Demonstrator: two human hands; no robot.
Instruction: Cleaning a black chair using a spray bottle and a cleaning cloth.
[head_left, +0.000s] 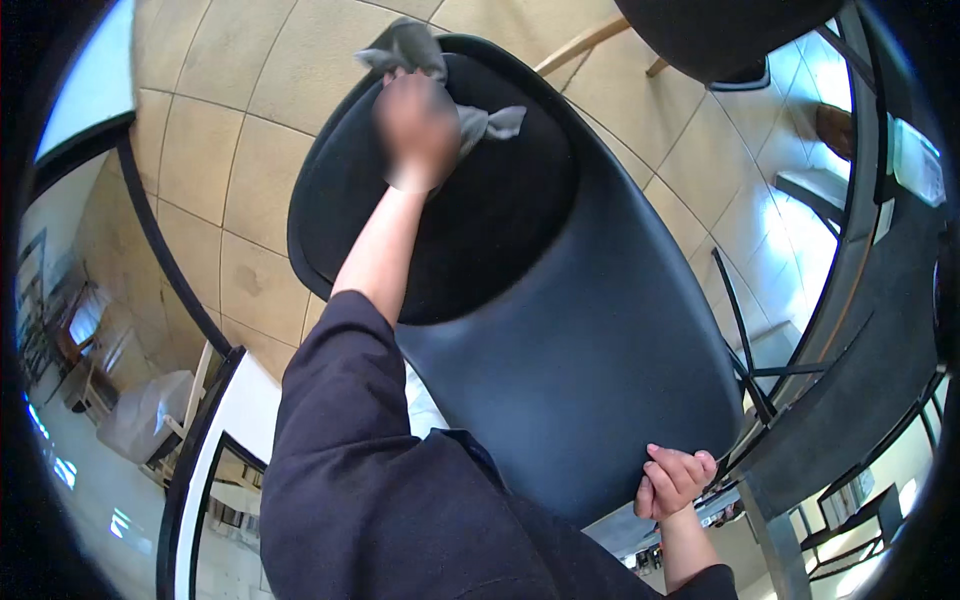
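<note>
Below me is a black moulded shell chair (570, 360) with a smooth, slightly glossy backrest. A round black cushion pad (495, 232) covers much of its seat. My left hand (416, 127), blurred in the picture, reaches over the seat and is on a grey cloth (409, 49), fingers towards the seat's far rim. One bunch of cloth lies at that rim; another end sticks out right of the hand over the pad. My right hand (675, 480) has its fingers curled at the edge of the backrest, close to my body. The chair's legs are hidden under the shell.
Beige floor tiles (270, 180) surround the chair. A second dark chair (720, 30) with wooden legs stands at the upper right. Black-framed glass (97, 360) is at the left. Along the right runs a dark tabletop (885, 330) with a clear plastic container (916, 161) at its far part.
</note>
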